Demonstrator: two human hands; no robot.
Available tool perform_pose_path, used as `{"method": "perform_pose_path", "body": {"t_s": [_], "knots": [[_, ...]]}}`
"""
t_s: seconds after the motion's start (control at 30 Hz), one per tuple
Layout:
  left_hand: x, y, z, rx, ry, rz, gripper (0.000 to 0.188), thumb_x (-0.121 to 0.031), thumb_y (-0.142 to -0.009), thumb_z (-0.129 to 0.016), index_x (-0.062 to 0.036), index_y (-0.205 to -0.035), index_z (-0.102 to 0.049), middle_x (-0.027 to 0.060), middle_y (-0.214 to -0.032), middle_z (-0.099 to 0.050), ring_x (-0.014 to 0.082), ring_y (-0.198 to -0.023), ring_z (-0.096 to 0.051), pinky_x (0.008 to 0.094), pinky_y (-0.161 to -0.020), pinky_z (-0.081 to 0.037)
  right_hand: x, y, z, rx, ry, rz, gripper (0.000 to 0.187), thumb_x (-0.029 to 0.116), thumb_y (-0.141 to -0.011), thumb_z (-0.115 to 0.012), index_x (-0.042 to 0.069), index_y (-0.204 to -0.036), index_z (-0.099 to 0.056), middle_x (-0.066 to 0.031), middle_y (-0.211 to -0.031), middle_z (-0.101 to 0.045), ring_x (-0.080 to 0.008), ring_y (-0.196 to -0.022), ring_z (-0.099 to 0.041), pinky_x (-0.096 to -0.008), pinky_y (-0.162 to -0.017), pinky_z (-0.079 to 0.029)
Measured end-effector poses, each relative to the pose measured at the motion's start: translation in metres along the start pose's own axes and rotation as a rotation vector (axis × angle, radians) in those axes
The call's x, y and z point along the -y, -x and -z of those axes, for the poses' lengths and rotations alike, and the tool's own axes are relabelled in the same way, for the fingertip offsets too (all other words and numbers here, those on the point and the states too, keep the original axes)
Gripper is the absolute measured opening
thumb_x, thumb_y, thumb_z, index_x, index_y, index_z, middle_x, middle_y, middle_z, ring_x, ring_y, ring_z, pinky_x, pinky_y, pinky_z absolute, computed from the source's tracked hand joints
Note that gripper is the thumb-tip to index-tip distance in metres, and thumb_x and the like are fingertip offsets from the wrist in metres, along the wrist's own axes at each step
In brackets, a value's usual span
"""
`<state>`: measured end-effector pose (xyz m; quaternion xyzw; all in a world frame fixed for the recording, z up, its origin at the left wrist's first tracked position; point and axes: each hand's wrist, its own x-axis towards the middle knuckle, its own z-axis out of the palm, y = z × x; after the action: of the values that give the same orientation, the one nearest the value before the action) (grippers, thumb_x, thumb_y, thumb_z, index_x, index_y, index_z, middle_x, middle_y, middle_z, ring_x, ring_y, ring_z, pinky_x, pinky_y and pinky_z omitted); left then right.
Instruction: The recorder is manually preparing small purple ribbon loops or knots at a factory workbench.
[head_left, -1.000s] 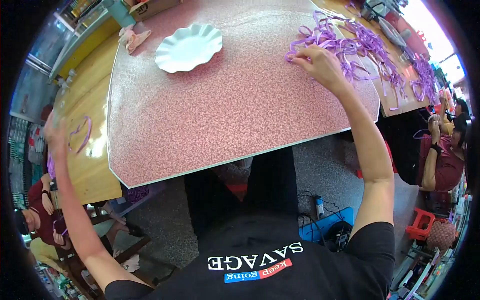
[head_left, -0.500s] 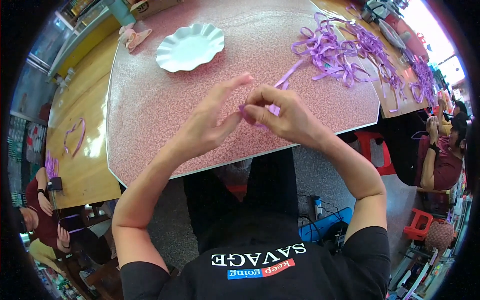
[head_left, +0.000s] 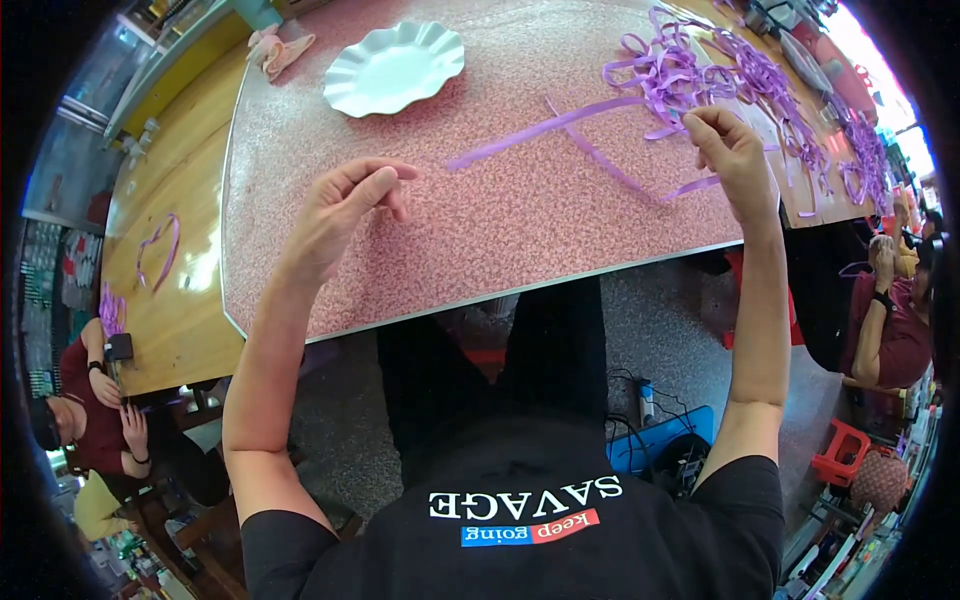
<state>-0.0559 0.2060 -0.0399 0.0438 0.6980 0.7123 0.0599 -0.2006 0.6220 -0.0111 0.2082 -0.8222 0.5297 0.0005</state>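
Observation:
My left hand (head_left: 355, 205) is over the left part of the table, its fingers loosely bent and apart, with nothing seen in them. A purple ribbon (head_left: 540, 132) runs from near those fingertips toward the right; a gap parts its end from the hand. At the right, my right hand (head_left: 735, 160) has its fingers bent together in a pinch on purple ribbon beside a tangled ribbon heap (head_left: 670, 70). The exact grip is hidden by the fingers. A second ribbon strip (head_left: 600, 155) slants across the tabletop under the first, and a short length (head_left: 692, 187) shows beside my right wrist.
A white scalloped plate (head_left: 395, 70) and a crumpled pale cloth (head_left: 278, 52) sit at the far left of the pink table (head_left: 480, 250). A ribbon loop (head_left: 160, 250) lies on the wooden table. People sit at left and right; a red stool (head_left: 838, 450) stands on the floor.
My hands were close together over the table's middle with ribbon between them. They have moved apart, the left to the left, the right toward the heap. Ribbon now stretches across the table.

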Motion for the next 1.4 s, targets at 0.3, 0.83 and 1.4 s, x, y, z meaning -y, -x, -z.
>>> {"method": "perform_pose_path", "body": {"t_s": [0.3,0.83,1.4], "knots": [[-0.017,-0.022,-0.058,0.008,-0.657,-0.089,0.029,-0.023,-0.098,-0.055,0.0006,-0.111,-0.065,0.0096,-0.094,-0.067,0.0155,-0.083,-0.061,0.0322,-0.074,-0.05,0.025,-0.005,-0.08,-0.114,0.835,0.512,0.021,0.015,-0.084,-0.07,0.008,-0.104,-0.072,-0.0105,-0.111,-0.063,-0.0252,-0.105,-0.055,-0.0362,-0.094,-0.044],[-0.006,-0.047,-0.081,0.015,-0.781,-0.115,0.04,-0.037,-0.102,-0.048,0.001,-0.101,-0.062,0.0171,-0.085,-0.065,0.0264,-0.078,-0.063,0.0401,-0.069,-0.048,0.043,0.007,-0.139,0.259,0.26,0.568,0.009,0.005,-0.087,-0.065,0.001,-0.095,-0.063,-0.0096,-0.093,-0.061,-0.0184,-0.077,-0.06,-0.0304,-0.068,-0.048],[-0.012,-0.021,-0.094,-0.015,-0.248,-0.121,0.049,-0.042,-0.104,-0.043,-0.0012,-0.083,-0.058,0.0014,-0.068,-0.052,0.0095,-0.064,-0.047,0.0257,-0.056,-0.04,0.074,0.032,-0.141,0.009,0.134,0.662,0.013,0.002,-0.082,-0.073,0.002,-0.095,-0.072,-0.0023,-0.076,-0.058,-0.0076,-0.062,-0.05,-0.0238,-0.05,-0.039]]}}
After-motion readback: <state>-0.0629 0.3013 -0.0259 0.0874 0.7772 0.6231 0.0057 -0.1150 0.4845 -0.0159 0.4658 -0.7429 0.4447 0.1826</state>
